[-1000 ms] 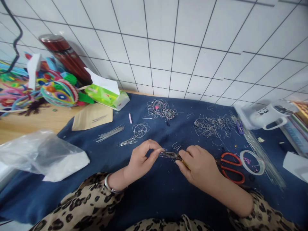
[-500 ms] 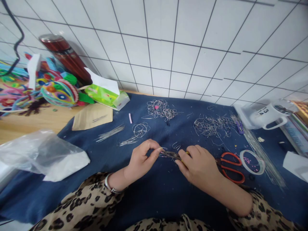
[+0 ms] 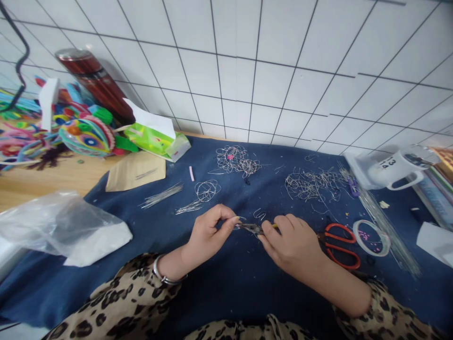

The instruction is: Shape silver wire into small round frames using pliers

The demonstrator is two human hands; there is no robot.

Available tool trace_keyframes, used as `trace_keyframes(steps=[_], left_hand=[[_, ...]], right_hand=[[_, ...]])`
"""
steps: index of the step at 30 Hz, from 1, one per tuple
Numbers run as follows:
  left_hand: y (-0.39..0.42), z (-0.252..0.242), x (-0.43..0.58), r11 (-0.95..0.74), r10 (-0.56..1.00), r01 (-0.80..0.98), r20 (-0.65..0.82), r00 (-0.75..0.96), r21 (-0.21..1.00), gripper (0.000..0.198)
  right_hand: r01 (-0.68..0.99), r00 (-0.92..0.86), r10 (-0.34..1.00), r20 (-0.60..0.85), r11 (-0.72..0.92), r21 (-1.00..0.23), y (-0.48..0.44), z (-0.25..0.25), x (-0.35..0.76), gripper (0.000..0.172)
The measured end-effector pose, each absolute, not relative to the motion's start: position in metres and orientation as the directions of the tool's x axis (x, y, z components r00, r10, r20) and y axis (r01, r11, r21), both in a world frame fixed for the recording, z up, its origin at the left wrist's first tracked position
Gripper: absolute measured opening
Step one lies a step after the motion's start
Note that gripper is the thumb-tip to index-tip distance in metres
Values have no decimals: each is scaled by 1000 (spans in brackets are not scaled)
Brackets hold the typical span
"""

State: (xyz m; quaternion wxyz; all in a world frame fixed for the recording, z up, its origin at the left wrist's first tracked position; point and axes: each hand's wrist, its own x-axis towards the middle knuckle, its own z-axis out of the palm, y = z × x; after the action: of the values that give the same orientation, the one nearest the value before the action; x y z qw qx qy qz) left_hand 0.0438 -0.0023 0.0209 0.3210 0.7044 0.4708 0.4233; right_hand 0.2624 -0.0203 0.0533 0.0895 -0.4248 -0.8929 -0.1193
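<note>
My left hand [image 3: 212, 231] pinches a thin wire [image 3: 242, 217] between thumb and fingertips. In my right hand [image 3: 290, 241] is a pair of pliers [image 3: 252, 227], its yellow handles mostly hidden by the fingers. The jaws point left and meet the wire right at my left fingertips; exactly how they grip it is too small to tell. A bent loop of wire [image 3: 260, 215] lies on the blue cloth [image 3: 226, 288] just beyond the pliers. Red-handled scissors [image 3: 341, 246] rest right of my right hand, their blades partly hidden behind it.
Wire flowers [image 3: 237, 159], a wire ring [image 3: 207, 191], straight wires [image 3: 164, 194] and a wire tangle [image 3: 311, 184] lie behind my hands. At right are a round dish of pink beads [image 3: 388, 241] and a white mug [image 3: 398, 170]. A plastic bag [image 3: 67, 222] and red thermos [image 3: 95, 82] stand left.
The pliers have turned very slightly at the wire, and their yellow handle shows a little differently. Both hands stay in nearly the same place.
</note>
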Motion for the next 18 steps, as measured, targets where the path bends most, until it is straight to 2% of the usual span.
trace_keyframes(steps=[18], left_hand=[[-2, 19, 42, -316, 944, 351, 256, 206, 882, 5]], right_hand=[[783, -613, 755, 231, 619, 55, -15, 56, 264, 27]])
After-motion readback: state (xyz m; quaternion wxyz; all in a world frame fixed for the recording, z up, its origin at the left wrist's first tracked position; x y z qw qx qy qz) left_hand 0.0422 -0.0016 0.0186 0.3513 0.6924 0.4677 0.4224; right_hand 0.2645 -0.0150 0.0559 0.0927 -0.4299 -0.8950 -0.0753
